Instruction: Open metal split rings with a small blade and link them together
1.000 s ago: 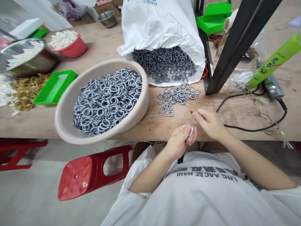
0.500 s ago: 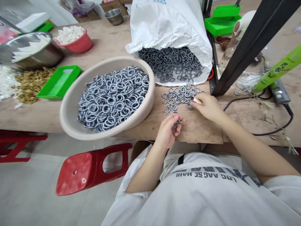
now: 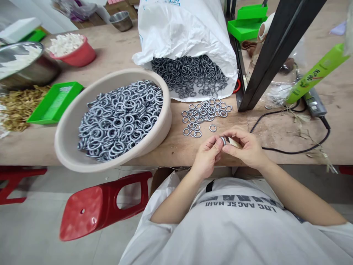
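Brought together right of the basin [image 3: 62, 143]: left hand [image 3: 205, 156], pinching a ring [image 3: 223, 140]; right hand [image 3: 246, 149], gripping a pale tool [image 3: 234, 142]; ring apparently being worked.

Upside-down lettering [image 3: 239, 205] reading "LOG AAGSE NAHI" runs beside a larger, unclear word [image 3: 245, 199] on a white T-shirt [image 3: 237, 235] at the table's [image 3: 176, 143] near edge. Farther back, a green packet's [image 3: 317, 73] characters and a white sack's [image 3: 184, 33] blue print [image 3: 162, 3] are illegible.

Brt, even light w/ soft glare on red stool [image 3: 73, 215], edges stretched.
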Tool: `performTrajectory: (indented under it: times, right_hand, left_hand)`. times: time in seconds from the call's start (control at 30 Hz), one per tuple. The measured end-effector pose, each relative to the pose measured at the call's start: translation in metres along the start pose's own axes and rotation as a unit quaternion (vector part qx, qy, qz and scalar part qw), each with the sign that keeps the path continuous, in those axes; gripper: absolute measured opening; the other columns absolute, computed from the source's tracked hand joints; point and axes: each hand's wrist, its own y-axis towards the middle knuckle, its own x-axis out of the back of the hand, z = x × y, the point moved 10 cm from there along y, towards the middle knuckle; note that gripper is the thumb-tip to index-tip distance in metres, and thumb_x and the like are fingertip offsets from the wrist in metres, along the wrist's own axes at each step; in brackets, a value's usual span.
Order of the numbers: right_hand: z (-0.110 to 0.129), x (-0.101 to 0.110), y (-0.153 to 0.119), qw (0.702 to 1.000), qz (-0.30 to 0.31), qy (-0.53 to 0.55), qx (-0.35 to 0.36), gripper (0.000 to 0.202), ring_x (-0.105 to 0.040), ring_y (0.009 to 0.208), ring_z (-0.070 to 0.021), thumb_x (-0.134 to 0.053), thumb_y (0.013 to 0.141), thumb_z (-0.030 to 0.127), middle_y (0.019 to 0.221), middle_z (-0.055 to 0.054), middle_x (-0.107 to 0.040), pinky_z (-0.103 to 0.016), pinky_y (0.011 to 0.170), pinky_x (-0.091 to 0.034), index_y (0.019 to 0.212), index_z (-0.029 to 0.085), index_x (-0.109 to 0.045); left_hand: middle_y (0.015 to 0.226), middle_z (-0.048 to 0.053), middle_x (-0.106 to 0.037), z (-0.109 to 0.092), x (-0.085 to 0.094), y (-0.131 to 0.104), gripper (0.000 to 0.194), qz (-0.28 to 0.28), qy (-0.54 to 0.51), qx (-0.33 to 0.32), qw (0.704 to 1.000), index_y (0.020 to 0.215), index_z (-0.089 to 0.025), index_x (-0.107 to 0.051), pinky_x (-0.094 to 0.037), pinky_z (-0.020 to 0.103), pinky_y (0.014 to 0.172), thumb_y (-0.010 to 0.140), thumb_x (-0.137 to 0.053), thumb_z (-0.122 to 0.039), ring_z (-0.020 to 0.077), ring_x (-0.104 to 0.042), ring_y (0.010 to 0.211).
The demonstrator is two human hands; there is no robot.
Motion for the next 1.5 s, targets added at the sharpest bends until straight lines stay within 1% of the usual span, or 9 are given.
performTrajectory:
  times: [0.2,0.4,0.6,0.73,0.87,1.0,1.17,1.33,1.5]
  right_hand:
    - [-0.007,0.002,0.002,0.997,-0.037,0.053,-0.030,0.027,-0.064,0.081,-0.0169,-0.067,0.089,0.044,0.094,-0.003,-0.069,-0.031,0.077,-0.049,0.106,0.023,-0.065]
    - [0.033,-0.001,-0.009,0.972,0.017,-0.216,0.092,0.025,-0.053,0.069,-0.0141,-0.054,0.097,0.037,0.074,-0.001,-0.056,-0.028,0.063,-0.035,0.080,0.020,-0.058]
    - [0.041,-0.013,-0.015,0.953,0.067,-0.281,0.097,0.030,-0.047,0.064,-0.0120,-0.052,0.098,0.037,0.072,0.000,-0.052,-0.028,0.061,-0.031,0.074,0.019,-0.050]
    - [0.031,-0.013,-0.011,0.962,0.090,-0.244,0.077,0.036,-0.046,0.061,-0.0110,-0.050,0.099,0.040,0.066,0.002,-0.050,-0.026,0.059,-0.030,0.070,0.019,-0.049]
    - [-0.003,0.016,0.014,0.969,-0.002,-0.246,-0.018,0.046,-0.046,0.058,-0.0124,-0.040,0.102,0.049,0.059,0.003,-0.047,-0.026,0.058,-0.030,0.066,0.020,-0.047]
    - [-0.018,-0.002,0.047,0.921,0.035,-0.388,-0.006,0.030,-0.060,0.077,-0.0188,-0.052,0.097,0.049,0.089,-0.004,-0.067,-0.029,0.064,-0.034,0.095,0.021,-0.065]
    - [-0.031,-0.028,0.067,0.870,0.090,-0.484,-0.015,0.025,-0.065,0.090,-0.0258,-0.058,0.094,0.039,0.112,-0.010,-0.068,-0.032,0.067,-0.038,0.110,0.021,-0.065]
    - [-0.029,-0.015,0.061,0.904,0.033,-0.425,-0.025,0.030,-0.065,0.097,-0.0257,-0.058,0.093,0.044,0.110,-0.007,-0.070,-0.033,0.076,-0.043,0.114,0.023,-0.064]
    - [-0.042,-0.020,0.065,0.880,0.069,-0.468,-0.041,0.025,-0.065,0.093,-0.0279,-0.058,0.092,0.036,0.106,-0.012,-0.071,-0.034,0.073,-0.041,0.110,0.019,-0.065]
  left_hand:
    - [0.059,-0.005,-0.044,0.002,-0.005,-0.002,0.045,-0.015,-0.012,0.006,1.000,0.071,-0.015,-0.050,-0.016,0.016,0.041,0.082,-0.068,-0.056,0.0020,-0.027,0.043]
    - [0.054,-0.006,-0.041,-0.002,-0.005,-0.005,0.048,-0.029,-0.031,0.015,0.999,0.065,-0.016,-0.047,-0.017,0.016,0.039,0.080,-0.070,-0.054,0.0021,-0.025,0.041]
    - [0.050,-0.007,-0.040,0.004,-0.004,-0.006,0.047,-0.027,-0.048,0.030,0.998,0.068,-0.017,-0.046,-0.017,0.016,0.039,0.079,-0.072,-0.054,0.0027,-0.025,0.039]
    - [0.050,-0.007,-0.039,0.005,-0.006,-0.011,0.046,-0.007,-0.038,0.027,0.999,0.066,-0.017,-0.046,-0.016,0.017,0.040,0.081,-0.070,-0.053,0.0027,-0.024,0.040]
    - [0.053,-0.004,-0.043,0.011,-0.014,-0.021,0.048,0.067,0.007,0.045,0.997,0.062,-0.015,-0.048,-0.019,0.017,0.040,0.082,-0.069,-0.053,0.0031,-0.030,0.043]
    - [0.059,-0.001,-0.053,0.002,0.012,-0.022,0.044,0.026,0.039,0.034,0.998,0.066,-0.013,-0.056,-0.030,0.018,0.040,0.084,-0.067,-0.052,0.0042,-0.039,0.043]
    - [0.080,0.004,-0.068,-0.016,0.044,-0.016,0.036,-0.028,0.038,0.019,0.999,0.113,-0.016,-0.066,-0.041,0.017,0.043,0.083,-0.068,-0.037,0.0092,-0.057,0.056]
    - [0.081,0.003,-0.064,-0.009,0.058,-0.007,0.029,-0.100,-0.057,0.040,0.993,0.088,-0.013,-0.063,-0.032,0.014,0.039,0.078,-0.072,-0.039,0.0061,-0.053,0.056]
    - [0.069,-0.004,-0.053,-0.014,0.053,0.000,0.034,-0.112,-0.045,-0.001,0.993,0.078,-0.017,-0.052,-0.024,0.014,0.038,0.077,-0.076,-0.042,0.0038,-0.044,0.050]
